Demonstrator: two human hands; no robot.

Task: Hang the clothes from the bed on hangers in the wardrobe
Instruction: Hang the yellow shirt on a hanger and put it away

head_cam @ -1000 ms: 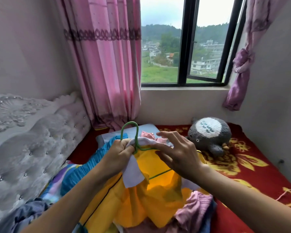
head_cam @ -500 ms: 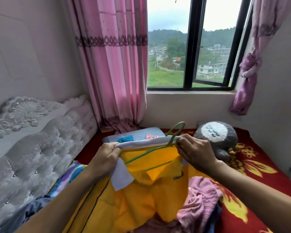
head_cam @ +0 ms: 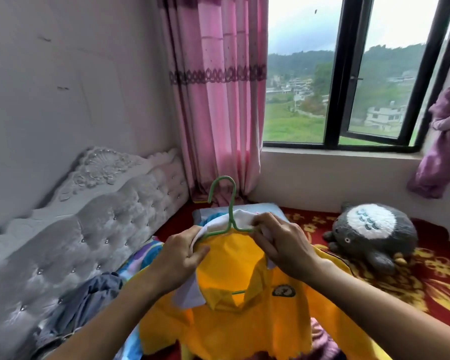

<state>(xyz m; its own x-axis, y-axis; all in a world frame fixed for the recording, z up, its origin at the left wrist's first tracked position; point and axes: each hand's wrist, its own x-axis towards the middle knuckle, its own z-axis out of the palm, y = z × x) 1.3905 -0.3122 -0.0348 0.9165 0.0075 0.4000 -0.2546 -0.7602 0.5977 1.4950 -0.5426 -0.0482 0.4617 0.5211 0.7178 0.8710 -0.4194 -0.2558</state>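
Observation:
A yellow shirt (head_cam: 234, 315) with a white collar and a small round badge hangs in front of me on a green hanger (head_cam: 225, 203), whose hook stands upright above the collar. My left hand (head_cam: 178, 258) grips the collar and the hanger's left shoulder. My right hand (head_cam: 283, 245) pinches the collar at the hanger's right shoulder. Beneath the shirt, on the bed (head_cam: 426, 287), lie a pink garment (head_cam: 322, 341) and a grey-blue garment (head_cam: 89, 300). No wardrobe is in view.
A grey plush toy (head_cam: 372, 235) sits on the red flowered blanket at right. A tufted white headboard (head_cam: 89, 224) runs along the left. A pillow (head_cam: 242, 210) lies by the pink curtain (head_cam: 218, 100); the window (head_cam: 348, 81) is behind.
The hanger has turned from tilted right to hook upright. The shirt is lifted higher and now hangs open, badge showing. Both hands have moved close together at the collar.

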